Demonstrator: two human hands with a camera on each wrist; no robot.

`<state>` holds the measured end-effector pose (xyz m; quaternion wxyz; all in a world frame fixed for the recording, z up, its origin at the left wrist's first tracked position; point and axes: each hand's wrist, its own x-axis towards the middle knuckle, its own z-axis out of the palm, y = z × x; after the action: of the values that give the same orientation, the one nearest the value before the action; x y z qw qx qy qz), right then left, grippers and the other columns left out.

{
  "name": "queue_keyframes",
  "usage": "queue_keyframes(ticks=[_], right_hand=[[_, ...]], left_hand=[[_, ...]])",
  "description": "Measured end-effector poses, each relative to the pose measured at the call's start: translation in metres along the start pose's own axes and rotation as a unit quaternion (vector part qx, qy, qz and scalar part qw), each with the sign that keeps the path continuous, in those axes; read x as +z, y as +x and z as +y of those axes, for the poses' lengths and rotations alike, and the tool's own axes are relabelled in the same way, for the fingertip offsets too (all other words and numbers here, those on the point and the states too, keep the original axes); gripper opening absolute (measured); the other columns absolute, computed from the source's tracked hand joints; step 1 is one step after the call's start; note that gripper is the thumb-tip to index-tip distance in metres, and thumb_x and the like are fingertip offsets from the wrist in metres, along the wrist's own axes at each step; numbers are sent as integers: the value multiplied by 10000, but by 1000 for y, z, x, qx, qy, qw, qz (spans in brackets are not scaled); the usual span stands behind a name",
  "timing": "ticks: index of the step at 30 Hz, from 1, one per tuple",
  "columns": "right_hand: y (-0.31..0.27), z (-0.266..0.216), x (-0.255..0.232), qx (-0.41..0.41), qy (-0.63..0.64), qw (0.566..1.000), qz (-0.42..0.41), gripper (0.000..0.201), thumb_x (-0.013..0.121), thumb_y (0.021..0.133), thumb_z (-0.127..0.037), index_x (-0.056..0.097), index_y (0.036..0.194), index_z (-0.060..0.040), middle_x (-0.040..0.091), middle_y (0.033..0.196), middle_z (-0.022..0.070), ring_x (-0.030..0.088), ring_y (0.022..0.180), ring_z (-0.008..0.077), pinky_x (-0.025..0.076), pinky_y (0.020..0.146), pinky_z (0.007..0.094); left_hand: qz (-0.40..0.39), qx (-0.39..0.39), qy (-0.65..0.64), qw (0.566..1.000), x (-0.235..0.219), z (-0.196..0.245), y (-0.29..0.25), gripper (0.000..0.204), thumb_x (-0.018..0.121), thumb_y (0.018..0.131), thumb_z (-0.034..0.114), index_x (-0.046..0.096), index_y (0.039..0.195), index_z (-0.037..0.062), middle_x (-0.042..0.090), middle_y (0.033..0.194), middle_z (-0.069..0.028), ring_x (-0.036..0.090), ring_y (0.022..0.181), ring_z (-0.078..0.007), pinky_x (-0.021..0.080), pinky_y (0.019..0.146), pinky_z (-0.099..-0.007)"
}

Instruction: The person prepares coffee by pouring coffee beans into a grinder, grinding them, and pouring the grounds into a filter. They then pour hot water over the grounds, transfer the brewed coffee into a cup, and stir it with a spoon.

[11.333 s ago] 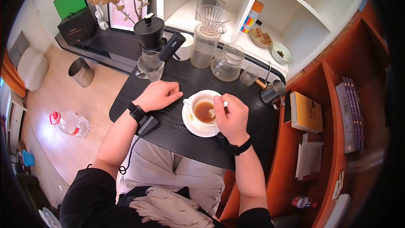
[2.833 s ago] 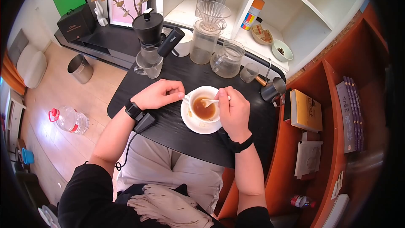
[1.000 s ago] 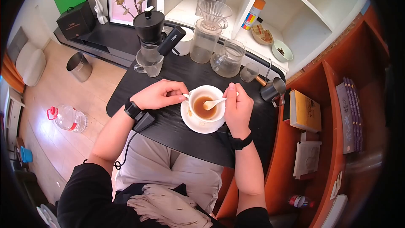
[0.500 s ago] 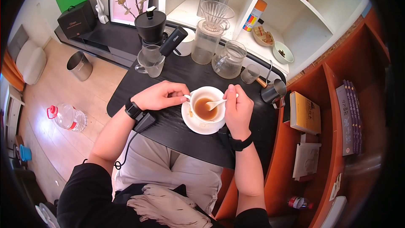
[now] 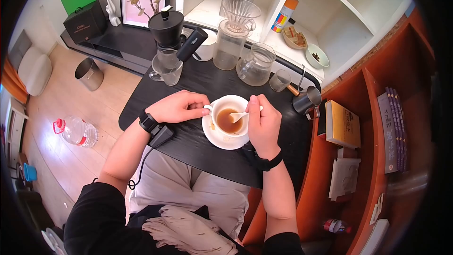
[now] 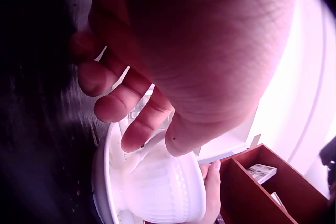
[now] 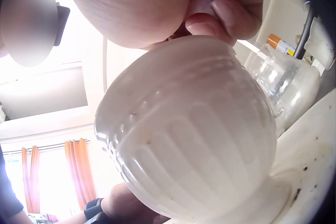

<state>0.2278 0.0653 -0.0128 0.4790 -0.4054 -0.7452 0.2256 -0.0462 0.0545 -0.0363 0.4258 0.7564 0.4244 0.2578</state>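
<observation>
A white ribbed teacup (image 7: 194, 145) holding brown liquid (image 5: 226, 123) sits on a white saucer (image 5: 218, 142), on the black table. My left hand (image 5: 177, 107) is at the cup's left side, thumb and forefinger pinching its handle (image 5: 207, 108). In the left wrist view the other fingers are bent and spread behind the handle. My right hand (image 5: 264, 122) pinches the handle of a white spoon (image 5: 238, 116) over the cup's right rim. The bowl of the spoon dips in the liquid. Its handle end is partly hidden by my fingers.
Behind the cup on the black table (image 5: 198, 160) stand a glass cup (image 5: 172, 73), coffee grinder (image 5: 166, 28), dripper (image 5: 240, 14) on a clear vessel, glass pot (image 5: 256, 66), small glass (image 5: 280, 81) and metal pitcher (image 5: 307, 99). Red-brown shelves (image 5: 309, 174) border the right side.
Since the oldest frame, my left hand has moved right onto the cup's handle. My right hand has shifted the spoon about in the cup, most recently slightly left.
</observation>
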Motion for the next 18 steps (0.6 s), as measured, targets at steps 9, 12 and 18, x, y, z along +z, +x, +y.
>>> queue_keyframes(ticks=[9, 12, 18], right_hand=[[0, -1, 0, -7, 4, 1000, 0, 322, 596, 1091, -181, 576, 819, -11, 582, 651, 123, 559, 542, 266, 444, 553, 366], [-1, -1, 0, -10, 0, 1000, -1, 326, 597, 1091, -187, 573, 818, -11, 568, 650, 128, 552, 542, 274, 443, 551, 369], [-2, -2, 1, -25, 1, 1000, -2, 337, 597, 1093, -199, 565, 814, -14, 557, 662, 133, 546, 550, 281, 439, 551, 369]], left_hand=[[14, 12, -10, 1000, 0, 4, 0, 186, 713, 1038, 205, 697, 1058, 21, 610, 736, 26, 468, 674, -60, 388, 601, -278], [20, 13, -15, 1000, 1, 2, 0, 179, 718, 1035, 200, 694, 1048, 23, 604, 731, 31, 463, 670, -57, 384, 598, -277], [25, 14, -9, 1000, 1, 2, 0, 175, 722, 1028, 196, 692, 1039, 24, 593, 726, 31, 460, 668, -63, 384, 601, -279]])
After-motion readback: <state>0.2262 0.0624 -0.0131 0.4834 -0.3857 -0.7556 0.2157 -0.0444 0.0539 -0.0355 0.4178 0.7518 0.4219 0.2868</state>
